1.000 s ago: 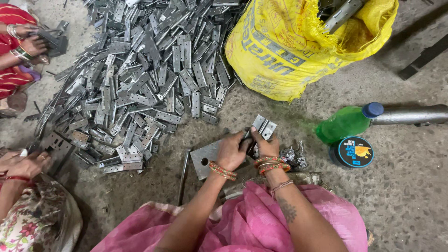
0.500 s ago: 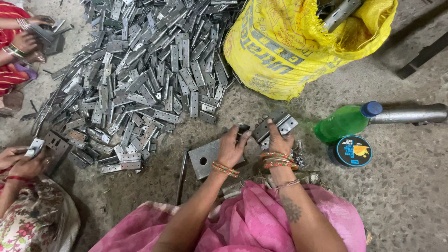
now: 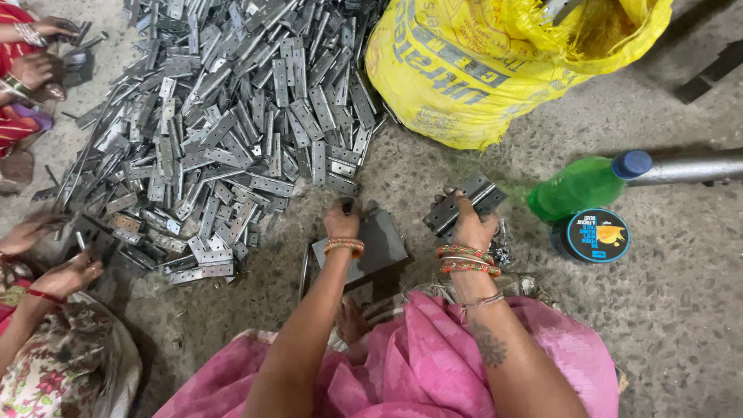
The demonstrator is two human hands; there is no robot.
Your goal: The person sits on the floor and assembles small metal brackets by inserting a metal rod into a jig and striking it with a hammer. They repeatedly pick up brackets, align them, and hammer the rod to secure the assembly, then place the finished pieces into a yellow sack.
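We sit on the floor (image 3: 681,310) with a grey metal hinge (image 3: 464,203) clenched in our right hand (image 3: 472,226); it is lifted just off the ground, to the right of the flat steel block (image 3: 364,246) in front of our knees. Our left hand (image 3: 342,220) rests at the far edge of that block, fingers curled around something small and dark that we cannot make out, so we cannot tell exactly what that grip contains. The hinge looks stiff and fairly heavy for its size: two flat leaves with screw holes, joined at a barrel. We judge that it will not bend, but the leaves can swing on the pin and pinch, and the stamped edges are probably sharp. The bare metal looks smooth, so it may slip. The best hold seems to be across both leaves at once, thumb on one face and fingers behind, close to the barrel. A big pile of hinges (image 3: 232,116) lies to the left, a yellow sack (image 3: 480,70) beyond, a green bottle (image 3: 580,186) and round tin (image 3: 594,235) to the right. Other people's hands work at the left edge.
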